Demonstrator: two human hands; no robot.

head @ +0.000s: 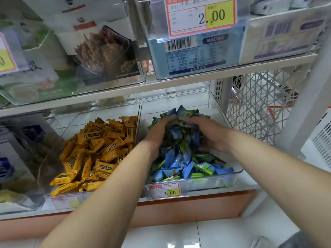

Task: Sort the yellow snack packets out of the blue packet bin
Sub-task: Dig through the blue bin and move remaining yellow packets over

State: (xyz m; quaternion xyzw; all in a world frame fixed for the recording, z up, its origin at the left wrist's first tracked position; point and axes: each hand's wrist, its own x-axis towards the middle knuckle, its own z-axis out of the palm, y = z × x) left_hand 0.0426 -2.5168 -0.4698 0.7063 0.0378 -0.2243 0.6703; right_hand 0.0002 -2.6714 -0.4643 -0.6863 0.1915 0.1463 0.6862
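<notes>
A clear bin (234, 171) on the lower shelf holds several blue and green snack packets (180, 161). Both my hands are inside it, cupped round a heap of those packets lifted between them. My left hand (158, 132) presses the heap from the left, and my right hand (208, 132) presses it from the right, fingers curled over the packets. No yellow packet shows among the blue ones. The neighbouring clear bin on the left (138, 111) is filled with several yellow snack packets (93, 153).
Price tags (164, 191) hang on the bin fronts. A shelf above carries clear bins with boxed goods (193, 56) and a large price label (201, 15). A white lattice side panel (256, 108) closes the shelf on the right. White floor tiles lie below.
</notes>
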